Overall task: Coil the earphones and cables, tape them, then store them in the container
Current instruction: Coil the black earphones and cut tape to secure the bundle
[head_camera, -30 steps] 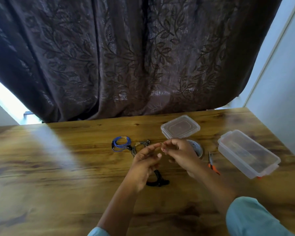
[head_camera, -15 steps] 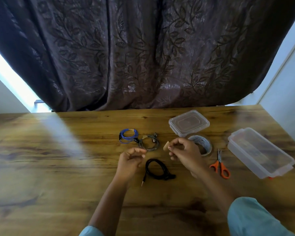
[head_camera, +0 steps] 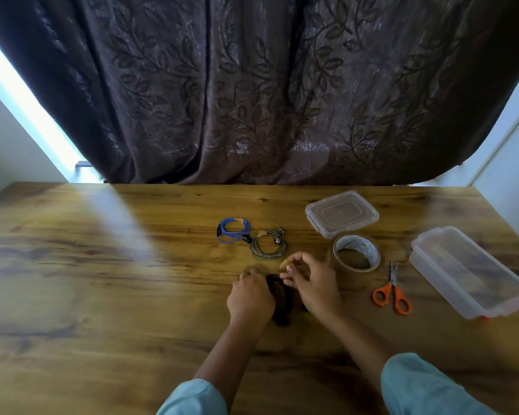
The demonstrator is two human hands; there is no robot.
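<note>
From the head camera, the left hand (head_camera: 250,298) curls over the black cable (head_camera: 283,304) and grips its coil against the table (head_camera: 102,265), likely so the loops cannot spring apart. The right hand (head_camera: 313,283) pinches its fingertips (head_camera: 288,268) at the coil's far edge, seemingly on a strip of tape (head_camera: 283,264), though blur makes that unsure. The blue cable (head_camera: 233,233) and grey earphones (head_camera: 268,249) lie coiled just beyond. The tape roll (head_camera: 357,253) and scissors (head_camera: 392,292) sit near the right hand. The container (head_camera: 468,272) waits further right, nothing visibly inside.
</note>
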